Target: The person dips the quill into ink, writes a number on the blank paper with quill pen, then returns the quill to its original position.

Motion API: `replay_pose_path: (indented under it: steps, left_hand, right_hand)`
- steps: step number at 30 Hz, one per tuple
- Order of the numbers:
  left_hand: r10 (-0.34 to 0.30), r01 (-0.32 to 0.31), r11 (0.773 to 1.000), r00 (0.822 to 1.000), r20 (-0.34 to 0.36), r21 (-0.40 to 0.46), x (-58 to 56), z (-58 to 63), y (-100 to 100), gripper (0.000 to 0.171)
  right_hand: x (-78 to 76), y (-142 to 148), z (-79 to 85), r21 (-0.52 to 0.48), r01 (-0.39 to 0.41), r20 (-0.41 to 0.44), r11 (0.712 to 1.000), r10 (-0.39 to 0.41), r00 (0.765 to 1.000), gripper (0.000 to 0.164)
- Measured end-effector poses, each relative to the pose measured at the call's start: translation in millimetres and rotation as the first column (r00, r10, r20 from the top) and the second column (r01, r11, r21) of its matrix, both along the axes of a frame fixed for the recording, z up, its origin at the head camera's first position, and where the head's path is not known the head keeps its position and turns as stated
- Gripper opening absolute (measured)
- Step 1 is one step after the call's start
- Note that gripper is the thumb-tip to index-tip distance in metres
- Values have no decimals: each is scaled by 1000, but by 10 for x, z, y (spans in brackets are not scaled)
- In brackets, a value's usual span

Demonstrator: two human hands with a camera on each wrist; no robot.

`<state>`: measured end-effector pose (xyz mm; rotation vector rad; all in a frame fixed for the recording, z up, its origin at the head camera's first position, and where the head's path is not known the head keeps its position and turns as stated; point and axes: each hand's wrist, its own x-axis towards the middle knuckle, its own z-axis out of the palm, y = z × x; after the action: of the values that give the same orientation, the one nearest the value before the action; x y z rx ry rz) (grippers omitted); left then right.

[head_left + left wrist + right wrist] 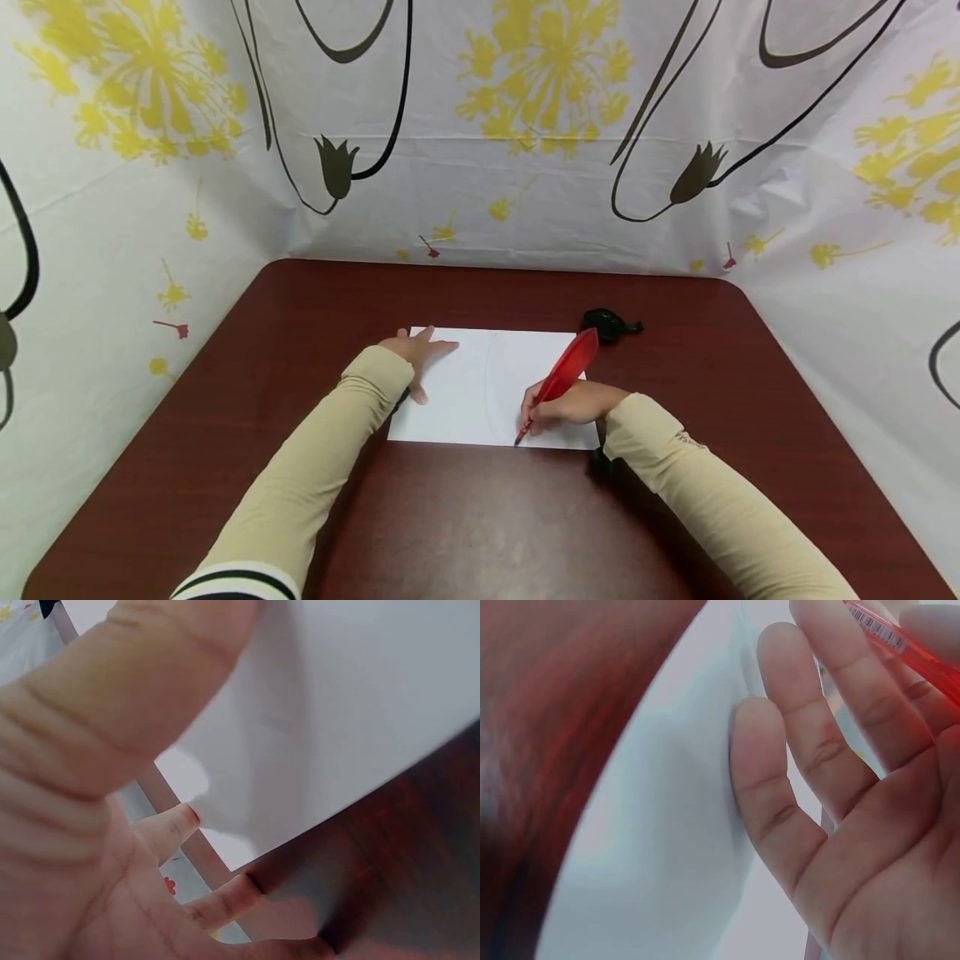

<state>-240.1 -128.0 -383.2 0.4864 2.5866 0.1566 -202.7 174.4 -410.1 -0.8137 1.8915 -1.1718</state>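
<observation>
A sheet of white paper (pixel 457 408) lies flat on the table, with a faint curved line running down its middle. My right hand (pixel 576 402) pinches a red feather pen (pixel 567 367), its tip down near the paper's front edge. In the right wrist view, the pen's clear red barrel (pixel 900 645) carries a barcode label, and the little finger rests on the sheet. My left hand (pixel 422 357) is spread over the paper's left edge. Some of its fingertips touch the tabletop beyond the sheet in the left wrist view, while its thumb (pixel 135 682) extends over the paper.
A small dark object with a short stub (pixel 609 324) sits just behind the paper's back right corner. The reddish-brown table (pixel 480 517) has rounded back corners. White cloth with yellow flower prints (pixel 551 75) hangs behind and along both sides.
</observation>
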Motion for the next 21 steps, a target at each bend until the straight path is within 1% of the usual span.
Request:
replay_pose_path:
  steps: [3,7,13,17,21]
  left_hand:
    - [-1,1,1000,1000,-14,13,13,22,9,111]
    - [-9,9,1000,1000,-21,13,39,39,5,110]
    - [-21,22,999,999,-24,33,40,58,11,110]
    - [-24,25,999,999,-22,31,32,45,10,110]
    - [-11,11,1000,1000,-11,28,32,30,-1,110]
  right_hand:
    - [-17,37,9,-1,16,1,1000,-16,1000,17]
    - [-14,45,20,6,15,6,1000,-15,1000,18]
    - [-12,56,34,11,37,24,999,-38,999,18]
    - [-32,63,29,22,36,35,999,-37,999,18]
    - [-56,66,13,53,53,45,997,-55,997,18]
